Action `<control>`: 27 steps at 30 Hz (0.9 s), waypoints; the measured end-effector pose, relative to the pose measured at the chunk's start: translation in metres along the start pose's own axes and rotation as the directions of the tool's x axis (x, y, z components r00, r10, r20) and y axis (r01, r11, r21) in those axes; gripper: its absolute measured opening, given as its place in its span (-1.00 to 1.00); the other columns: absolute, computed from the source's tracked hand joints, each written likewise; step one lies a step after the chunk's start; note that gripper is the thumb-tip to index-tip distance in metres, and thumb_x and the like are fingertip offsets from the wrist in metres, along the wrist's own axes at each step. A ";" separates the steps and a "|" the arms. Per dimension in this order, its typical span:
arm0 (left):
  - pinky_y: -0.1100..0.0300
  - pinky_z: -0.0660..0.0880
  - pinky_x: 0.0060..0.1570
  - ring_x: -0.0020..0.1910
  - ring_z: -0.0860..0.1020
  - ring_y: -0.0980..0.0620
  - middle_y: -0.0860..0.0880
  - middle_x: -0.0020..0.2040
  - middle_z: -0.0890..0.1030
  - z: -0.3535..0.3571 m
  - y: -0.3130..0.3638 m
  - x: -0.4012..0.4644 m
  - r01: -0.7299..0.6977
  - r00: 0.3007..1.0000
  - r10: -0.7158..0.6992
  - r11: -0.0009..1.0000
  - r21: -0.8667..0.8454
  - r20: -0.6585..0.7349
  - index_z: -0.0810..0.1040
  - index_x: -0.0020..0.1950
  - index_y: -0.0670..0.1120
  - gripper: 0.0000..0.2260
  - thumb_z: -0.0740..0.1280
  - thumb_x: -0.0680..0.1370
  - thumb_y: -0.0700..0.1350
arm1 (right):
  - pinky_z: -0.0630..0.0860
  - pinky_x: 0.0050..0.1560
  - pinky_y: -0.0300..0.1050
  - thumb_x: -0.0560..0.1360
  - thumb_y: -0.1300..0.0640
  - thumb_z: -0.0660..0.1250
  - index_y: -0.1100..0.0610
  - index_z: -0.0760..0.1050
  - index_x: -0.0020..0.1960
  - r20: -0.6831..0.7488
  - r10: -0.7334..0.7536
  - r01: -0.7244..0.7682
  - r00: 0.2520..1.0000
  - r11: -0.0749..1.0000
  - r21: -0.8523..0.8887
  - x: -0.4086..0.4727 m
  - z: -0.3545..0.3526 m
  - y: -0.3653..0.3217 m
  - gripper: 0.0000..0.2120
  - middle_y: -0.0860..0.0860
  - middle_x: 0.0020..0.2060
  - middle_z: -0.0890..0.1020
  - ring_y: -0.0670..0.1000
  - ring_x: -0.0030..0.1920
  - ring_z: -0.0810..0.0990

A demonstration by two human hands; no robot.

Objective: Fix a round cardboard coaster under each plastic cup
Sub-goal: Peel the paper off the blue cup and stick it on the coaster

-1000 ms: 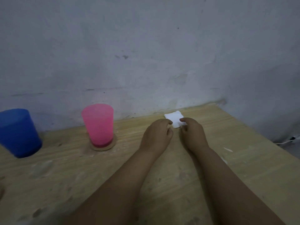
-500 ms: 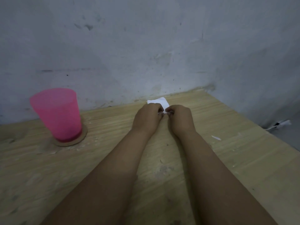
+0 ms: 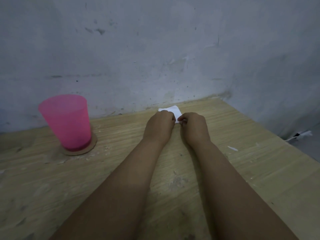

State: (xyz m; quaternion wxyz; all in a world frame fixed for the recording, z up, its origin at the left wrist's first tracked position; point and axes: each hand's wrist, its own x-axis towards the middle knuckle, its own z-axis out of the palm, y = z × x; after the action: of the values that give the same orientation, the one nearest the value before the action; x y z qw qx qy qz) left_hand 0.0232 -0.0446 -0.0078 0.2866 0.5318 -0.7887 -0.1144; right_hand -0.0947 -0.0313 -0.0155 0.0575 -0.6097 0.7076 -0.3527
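A pink plastic cup [image 3: 66, 122] stands upright on a round cardboard coaster [image 3: 90, 144] at the left of the wooden table [image 3: 242, 170]. Far back near the wall lies a small white square sheet [image 3: 172, 110]. My left hand [image 3: 159, 126] and my right hand [image 3: 194, 127] sit side by side at its near edge, fingers curled, both pinching the sheet. The fingertips are hidden behind the knuckles.
A grey plastered wall [image 3: 155, 49] rises right behind the table. The table's right edge runs diagonally at the right, with a white cable [image 3: 301, 135] on the floor beyond it. A small white scrap [image 3: 232, 148] lies right of my right forearm.
The view has swung right, so the blue cup has left the frame. My hands closed together on the near edge of the white sheet and now pinch it.
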 end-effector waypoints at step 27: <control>0.27 0.39 -0.28 -0.18 0.52 0.07 0.09 -0.15 0.62 -0.005 -0.003 0.000 0.032 0.984 -0.082 0.955 -0.296 -0.158 0.61 -0.13 -0.10 -0.85 0.25 0.52 -0.14 | 0.24 -0.14 -0.25 0.52 0.22 0.21 0.12 0.60 0.06 -0.015 -0.112 0.113 0.994 0.992 0.056 0.002 0.000 0.000 -0.78 0.07 0.04 0.61 0.02 0.00 0.54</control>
State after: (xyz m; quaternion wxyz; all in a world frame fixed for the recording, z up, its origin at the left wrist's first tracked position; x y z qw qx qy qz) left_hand 0.0287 -0.0451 -0.0053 0.4243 0.5141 -0.7201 -0.1925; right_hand -0.0957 -0.0333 -0.0147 0.0504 -0.6446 0.6622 -0.3788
